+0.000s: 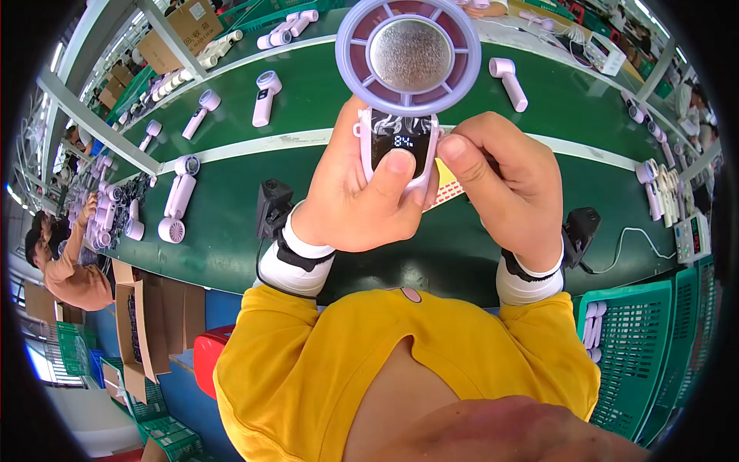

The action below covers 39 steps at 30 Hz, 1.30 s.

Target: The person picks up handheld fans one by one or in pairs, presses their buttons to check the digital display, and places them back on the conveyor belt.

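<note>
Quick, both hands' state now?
Left hand: closed around a round-headed lavender plastic handheld fan, thumb on its black panel.
Right hand: half-closed beside the fan; can't tell whether it grips anything.

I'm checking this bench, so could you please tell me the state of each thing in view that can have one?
Lilac fan in hand: screen lit; spinning unclear.
Left hand: closed around the fan.
Right hand: curled beside the fan; contact unclear.
White device, far right: display lit.
Brown carton, lower left: open, dark items inside.
Green crate, lower right: lilac pieces inside.
</note>
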Available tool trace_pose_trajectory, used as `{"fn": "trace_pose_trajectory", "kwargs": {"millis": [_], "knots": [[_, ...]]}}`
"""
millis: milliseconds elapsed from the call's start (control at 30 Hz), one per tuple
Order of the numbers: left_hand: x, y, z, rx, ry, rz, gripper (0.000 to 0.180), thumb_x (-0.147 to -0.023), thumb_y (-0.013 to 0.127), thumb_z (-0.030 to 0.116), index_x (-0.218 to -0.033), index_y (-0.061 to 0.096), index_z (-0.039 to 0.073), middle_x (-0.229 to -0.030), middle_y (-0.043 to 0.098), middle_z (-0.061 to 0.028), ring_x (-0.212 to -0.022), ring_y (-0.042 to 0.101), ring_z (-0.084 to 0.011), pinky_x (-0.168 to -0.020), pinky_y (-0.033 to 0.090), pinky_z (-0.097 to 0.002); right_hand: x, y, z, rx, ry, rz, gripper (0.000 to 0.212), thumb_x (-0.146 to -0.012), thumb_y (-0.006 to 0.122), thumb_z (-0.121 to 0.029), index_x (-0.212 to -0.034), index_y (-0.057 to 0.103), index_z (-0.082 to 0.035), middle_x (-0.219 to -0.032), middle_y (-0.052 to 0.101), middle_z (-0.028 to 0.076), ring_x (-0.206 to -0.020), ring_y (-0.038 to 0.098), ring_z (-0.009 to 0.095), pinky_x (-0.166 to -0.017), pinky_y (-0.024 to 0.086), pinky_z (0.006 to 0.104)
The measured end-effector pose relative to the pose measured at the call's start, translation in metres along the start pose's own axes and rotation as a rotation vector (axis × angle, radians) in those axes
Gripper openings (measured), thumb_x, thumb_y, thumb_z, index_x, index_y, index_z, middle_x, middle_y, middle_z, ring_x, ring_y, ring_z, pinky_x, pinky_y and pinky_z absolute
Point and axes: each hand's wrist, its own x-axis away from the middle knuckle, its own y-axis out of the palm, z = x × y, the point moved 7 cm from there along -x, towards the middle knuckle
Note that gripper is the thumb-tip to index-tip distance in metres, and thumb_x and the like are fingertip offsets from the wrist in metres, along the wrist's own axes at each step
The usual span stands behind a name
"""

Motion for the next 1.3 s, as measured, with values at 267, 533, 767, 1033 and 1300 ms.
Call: {"fn": "trace_pose_trajectory", "kwargs": {"millis": [267,533,767,1033,1300], "knots": [[0.0,-0.037,0.017,0.631,-0.187,0.209,0.038,-0.08,0.052,0.016,-0.11,0.037,-0.004,-0.093,0.051,-0.015,-0.065,0.054,-0.0206,-0.053,0.045,-0.0298,0.011,-0.057,-0.014,0.036,-0.031,0.41,0.014,-0.083,0.057,-0.011,-0.077,0.056,0.001,-0.065,0.05,-0.001,-0.055,0.04,0.005,-0.052,0.037,0.0191],[0.054,-0.008,0.09,-0.106,0.545,0.424,0.035,-0.081,0.053,0.025,-0.107,0.04,0.005,-0.102,0.05,-0.0087,-0.076,0.052,-0.0199,-0.063,0.044,-0.0332,0.014,-0.062,-0.013,0.057,-0.135,0.434,0.013,-0.084,0.054,-0.01,-0.081,0.055,0.002,-0.073,0.051,0.002,-0.058,0.037,0.005,-0.055,0.03,0.018],[0.094,-0.02,0.083,0.234,0.685,0.514,0.027,-0.076,0.06,0.024,-0.093,0.047,0.007,-0.092,0.054,-0.0047,-0.077,0.053,-0.0181,-0.063,0.043,-0.0333,0.022,-0.07,-0.016,0.061,-0.187,0.506,0.016,-0.085,0.049,-0.009,-0.083,0.055,0.005,-0.074,0.053,0.007,-0.057,0.036,0.007,-0.053,0.027,0.0198],[-0.042,-0.099,-0.102,0.004,-0.351,0.44,0.01,-0.069,0.057,0.002,-0.078,0.052,0.0,-0.079,0.055,-0.0091,-0.062,0.054,-0.0176,-0.053,0.044,-0.028,0.054,-0.141,-0.023,-0.145,-0.305,0.714,0.022,-0.088,0.042,-0.014,-0.085,0.053,0.005,-0.062,0.043,0.004,-0.052,0.03,0.008,-0.048,0.021,0.0222],[-0.114,-0.111,-0.305,-0.734,-0.554,0.249,0.044,-0.058,0.066,0.008,-0.094,0.047,-0.01,-0.083,0.058,-0.0222,-0.075,0.059,-0.0347,-0.064,0.048,-0.0364,0.059,-0.136,-0.044,-0.086,-0.414,0.673,0.024,-0.09,0.034,-0.016,-0.078,0.047,0.002,-0.057,0.03,0.002,-0.05,0.023,0.008,-0.046,0.017,0.024]]}}
